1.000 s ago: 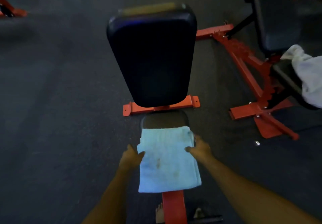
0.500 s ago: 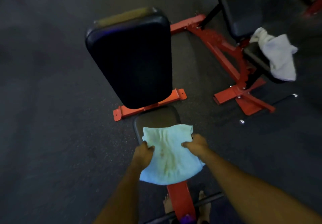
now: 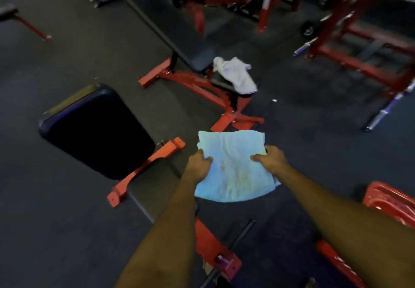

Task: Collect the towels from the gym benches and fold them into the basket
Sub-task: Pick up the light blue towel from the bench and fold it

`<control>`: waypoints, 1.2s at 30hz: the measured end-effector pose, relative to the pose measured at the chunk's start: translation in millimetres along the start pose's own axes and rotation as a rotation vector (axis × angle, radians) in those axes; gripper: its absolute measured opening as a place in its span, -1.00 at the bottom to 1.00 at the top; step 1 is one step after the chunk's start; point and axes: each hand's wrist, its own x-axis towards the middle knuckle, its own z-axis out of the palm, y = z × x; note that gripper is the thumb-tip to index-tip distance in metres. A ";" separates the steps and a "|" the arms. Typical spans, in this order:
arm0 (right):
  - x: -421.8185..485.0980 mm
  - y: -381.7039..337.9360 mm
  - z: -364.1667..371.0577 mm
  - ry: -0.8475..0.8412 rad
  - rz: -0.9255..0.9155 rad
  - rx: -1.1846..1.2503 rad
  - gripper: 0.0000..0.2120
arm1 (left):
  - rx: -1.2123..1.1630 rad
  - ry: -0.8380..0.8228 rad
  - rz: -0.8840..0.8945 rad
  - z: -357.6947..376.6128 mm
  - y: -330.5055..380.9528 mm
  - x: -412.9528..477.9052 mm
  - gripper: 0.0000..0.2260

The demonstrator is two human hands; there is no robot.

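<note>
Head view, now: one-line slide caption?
Both hands, left and right, hold a folded blue towel in the air; a white towel lies on the far bench.

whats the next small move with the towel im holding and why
Probably carry the light blue towel right, toward the red basket. Both the left hand and right hand already grip it folded, clear of the bench; the white towel can wait.
</note>
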 end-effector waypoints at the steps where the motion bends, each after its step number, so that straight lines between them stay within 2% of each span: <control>1: -1.9 15.7 -19.3 0.026 0.021 0.025 -0.63 | 0.018 -0.013 0.030 16.6 16.2 -0.4 -0.72; 9: -22.5 196.6 -180.3 0.194 0.142 0.196 -0.61 | 0.222 -0.188 0.188 217.2 132.1 -23.5 -0.55; 13: -43.1 294.2 -252.5 0.251 0.235 0.287 -0.63 | 0.280 -0.274 0.235 322.6 197.7 -77.3 -0.68; 23: -95.0 478.8 -333.4 0.452 0.511 0.401 -0.77 | 0.450 -0.547 0.272 528.2 249.8 -119.6 -0.68; 27: -112.7 519.7 -340.5 0.478 0.623 0.420 -0.77 | 0.560 -0.597 0.290 578.3 253.4 -129.0 -0.68; 31: -117.9 552.3 -338.9 0.355 0.780 0.242 -0.61 | 0.689 -0.620 0.261 599.0 252.1 -135.7 -0.68; 33: -118.8 557.8 -342.0 0.319 0.850 0.230 -0.64 | 0.708 -0.623 0.271 599.0 255.4 -136.6 -0.68; 36: -109.0 535.8 -358.6 0.372 0.729 0.287 -0.77 | 0.667 -0.623 0.326 588.3 271.1 -136.2 -0.71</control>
